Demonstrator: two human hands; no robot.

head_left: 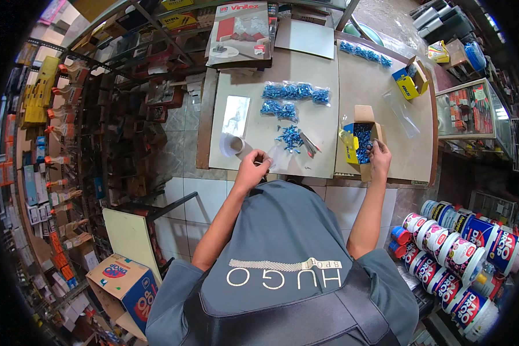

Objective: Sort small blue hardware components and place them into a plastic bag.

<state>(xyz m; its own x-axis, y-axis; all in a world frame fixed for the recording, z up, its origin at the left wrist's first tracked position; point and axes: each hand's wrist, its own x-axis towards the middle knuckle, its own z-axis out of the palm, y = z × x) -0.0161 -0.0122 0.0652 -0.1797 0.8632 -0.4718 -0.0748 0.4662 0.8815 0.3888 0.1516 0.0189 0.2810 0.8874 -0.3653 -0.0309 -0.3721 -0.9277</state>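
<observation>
My left hand (254,167) is at the table's near edge with its fingers pinched together. A piece of clear plastic film (275,160) shows at its fingertips. Just beyond it is a roll of clear plastic (233,145). My right hand (379,158) is at an open yellow and blue cardboard box (352,151) filled with small blue pieces (363,138). Its fingers are drawn together over the box's right side; what they hold, if anything, is too small to make out. Between my hands lie a loose pile of blue pieces (291,137) and a pair of scissors or similar tool (310,146).
Filled clear packets (297,92) of blue pieces lie farther back, and more packets (365,53) at the back right. A second yellow and blue box (408,83) stands at the right, near a clear bag (401,113). A thick catalogue (240,34) lies back left.
</observation>
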